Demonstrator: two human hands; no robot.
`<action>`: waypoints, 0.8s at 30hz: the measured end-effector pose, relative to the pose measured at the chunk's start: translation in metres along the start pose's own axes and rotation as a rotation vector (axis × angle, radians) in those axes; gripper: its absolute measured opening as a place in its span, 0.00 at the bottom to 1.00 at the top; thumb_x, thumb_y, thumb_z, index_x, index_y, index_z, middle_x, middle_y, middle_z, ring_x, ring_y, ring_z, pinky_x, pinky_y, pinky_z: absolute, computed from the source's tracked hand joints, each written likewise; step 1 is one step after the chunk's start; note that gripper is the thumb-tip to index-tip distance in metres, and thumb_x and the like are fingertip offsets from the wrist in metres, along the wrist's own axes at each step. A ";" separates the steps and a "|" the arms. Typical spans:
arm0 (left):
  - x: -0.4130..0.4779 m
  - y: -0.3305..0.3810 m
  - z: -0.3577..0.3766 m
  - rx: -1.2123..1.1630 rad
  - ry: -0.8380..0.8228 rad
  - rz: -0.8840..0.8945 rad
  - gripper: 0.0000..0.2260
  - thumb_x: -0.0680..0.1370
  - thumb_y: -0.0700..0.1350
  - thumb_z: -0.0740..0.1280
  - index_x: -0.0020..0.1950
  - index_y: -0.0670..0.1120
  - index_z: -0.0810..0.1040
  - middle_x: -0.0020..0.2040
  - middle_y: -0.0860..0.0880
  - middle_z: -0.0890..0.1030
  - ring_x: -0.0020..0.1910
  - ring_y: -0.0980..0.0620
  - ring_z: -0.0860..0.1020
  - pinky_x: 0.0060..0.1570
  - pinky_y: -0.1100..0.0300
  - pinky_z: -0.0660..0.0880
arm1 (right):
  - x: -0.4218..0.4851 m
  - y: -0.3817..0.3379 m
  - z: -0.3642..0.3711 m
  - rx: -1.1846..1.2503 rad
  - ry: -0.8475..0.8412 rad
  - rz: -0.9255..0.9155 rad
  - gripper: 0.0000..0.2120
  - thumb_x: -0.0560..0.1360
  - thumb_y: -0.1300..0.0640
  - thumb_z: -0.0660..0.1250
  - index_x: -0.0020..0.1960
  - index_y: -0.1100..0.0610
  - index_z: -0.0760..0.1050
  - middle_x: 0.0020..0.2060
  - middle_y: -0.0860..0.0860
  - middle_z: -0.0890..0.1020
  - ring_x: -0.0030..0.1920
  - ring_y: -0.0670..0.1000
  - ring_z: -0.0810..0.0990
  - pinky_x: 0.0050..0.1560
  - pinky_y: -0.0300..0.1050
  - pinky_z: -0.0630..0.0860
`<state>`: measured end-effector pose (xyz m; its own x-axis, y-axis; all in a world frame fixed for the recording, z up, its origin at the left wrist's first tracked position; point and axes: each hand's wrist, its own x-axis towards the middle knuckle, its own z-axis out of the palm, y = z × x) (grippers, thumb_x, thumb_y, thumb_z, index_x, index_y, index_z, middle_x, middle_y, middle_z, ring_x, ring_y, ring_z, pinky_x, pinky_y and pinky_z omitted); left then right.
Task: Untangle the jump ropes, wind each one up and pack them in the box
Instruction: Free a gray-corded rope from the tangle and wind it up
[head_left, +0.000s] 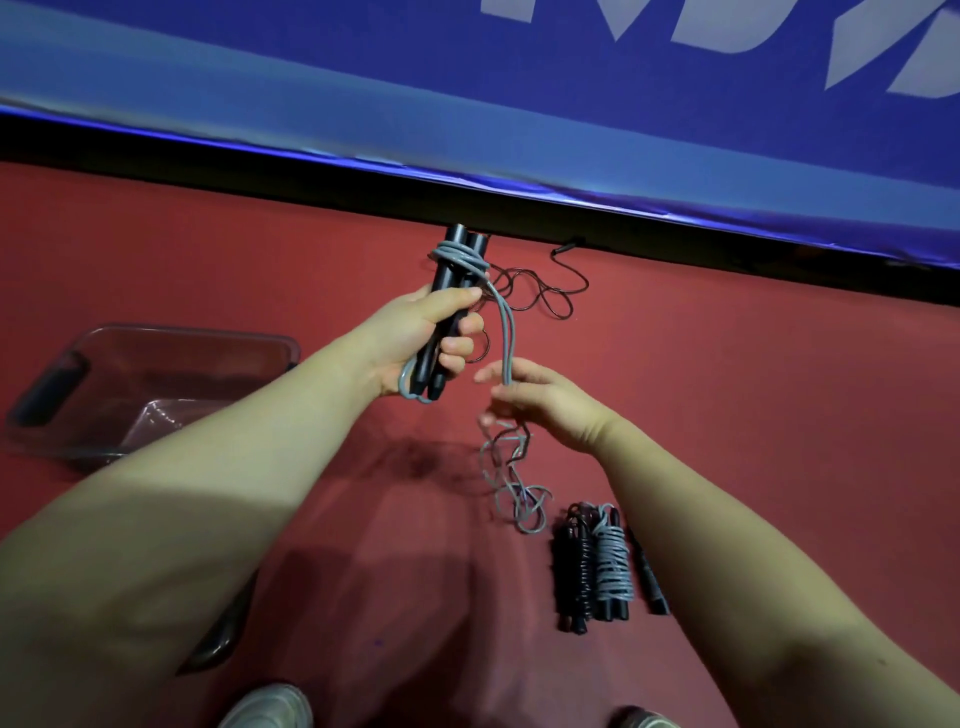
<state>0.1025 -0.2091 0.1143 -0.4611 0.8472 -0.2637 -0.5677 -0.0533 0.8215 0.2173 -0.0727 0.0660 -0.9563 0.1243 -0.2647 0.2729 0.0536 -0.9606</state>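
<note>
two black handles (451, 306) clamped in left hand (415, 343) fingers, grey rope (506, 332) coiled on top, pinched by right hand (540, 400)

Place: a gym or sports hall, most likely beside a padded ring or mat platform.
Floor: red sports flooring (727, 389) covers the whole ground, matte and seamless.
Barrier: a blue padded edge (467, 119) with large white lettering (727, 31) runs from 9 o'clock to 2 o'clock, a black strip under it.
Equipment: wound jump ropes (597, 561) lie on the floor at 5 o'clock; a loose black rope (545, 296) lies at 12 o'clock.
Storage: a clear plastic box (156, 384) sits at 9 o'clock.
Footwear: sports shoes (270, 709) at 6 o'clock.
</note>
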 end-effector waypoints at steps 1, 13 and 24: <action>0.000 0.002 -0.002 0.007 0.033 0.024 0.04 0.80 0.42 0.60 0.48 0.49 0.67 0.30 0.51 0.70 0.21 0.58 0.65 0.19 0.69 0.62 | 0.001 0.002 0.001 0.067 0.037 0.011 0.08 0.80 0.64 0.57 0.48 0.57 0.73 0.25 0.45 0.69 0.28 0.47 0.69 0.35 0.37 0.71; -0.002 0.007 -0.032 0.097 0.328 0.105 0.02 0.78 0.34 0.61 0.46 0.38 0.72 0.38 0.44 0.75 0.26 0.55 0.71 0.21 0.66 0.65 | 0.005 -0.005 -0.006 -1.193 0.487 -0.249 0.18 0.82 0.47 0.51 0.69 0.49 0.66 0.54 0.53 0.80 0.54 0.58 0.77 0.44 0.48 0.71; -0.010 -0.010 -0.047 1.541 0.568 0.109 0.14 0.80 0.54 0.60 0.54 0.44 0.66 0.42 0.43 0.76 0.39 0.41 0.76 0.37 0.52 0.69 | -0.012 -0.020 0.003 -1.610 0.370 -0.633 0.17 0.74 0.49 0.54 0.40 0.57 0.78 0.24 0.51 0.74 0.22 0.57 0.73 0.24 0.35 0.56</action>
<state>0.0808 -0.2423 0.0848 -0.8238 0.5661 -0.0296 0.4937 0.7421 0.4534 0.2226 -0.0779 0.0883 -0.9368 -0.1155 0.3302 -0.0537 0.9802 0.1905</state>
